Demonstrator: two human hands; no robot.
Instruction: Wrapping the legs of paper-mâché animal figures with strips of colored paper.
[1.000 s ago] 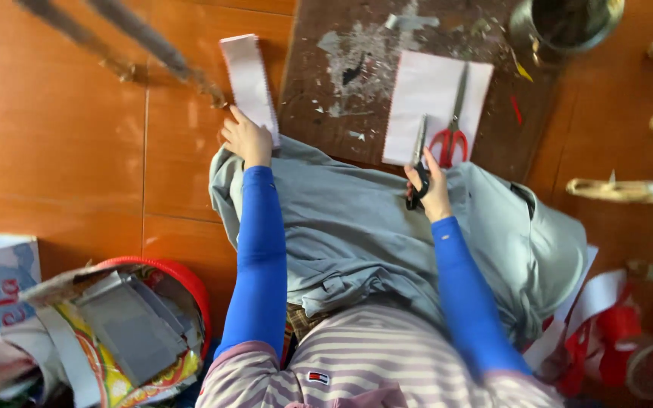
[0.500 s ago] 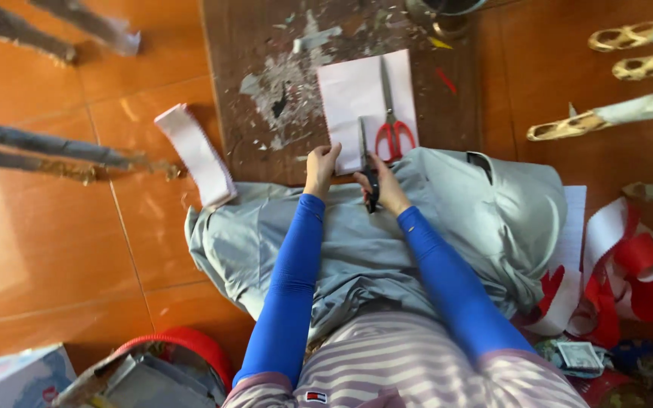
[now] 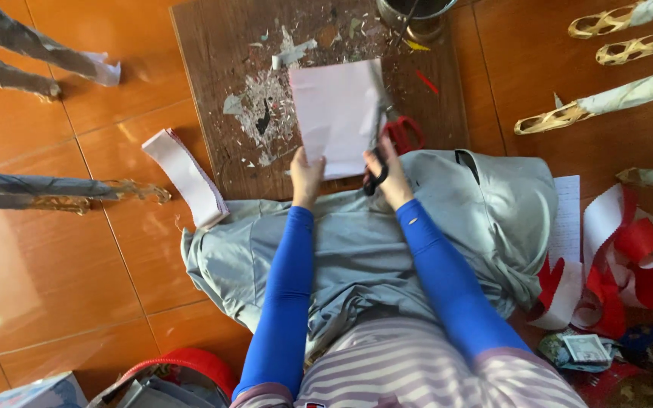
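My left hand (image 3: 307, 175) grips the lower left edge of a white sheet of paper (image 3: 335, 113) and holds it up over a brown wooden board (image 3: 213, 91). My right hand (image 3: 391, 175) is closed on the black handles of a pair of scissors (image 3: 376, 171), whose blades lie along the sheet's right edge. A second pair, with red handles (image 3: 404, 133), lies on the board just behind the sheet. Both arms wear blue sleeves and rest over a grey cloth (image 3: 357, 249) spread on my lap.
Paper scraps and dried glue cover the board, and a metal pot (image 3: 415, 17) stands at its far edge. A folded white strip (image 3: 187, 175) lies on the orange tiles to the left. Rolled paper sticks (image 3: 614, 98) lie right, red-and-white strips (image 3: 614, 257) below them.
My left hand came in from the folded strip on the left and took hold of the white sheet. The sheet is now lifted off the board, with the black scissors at its edge.
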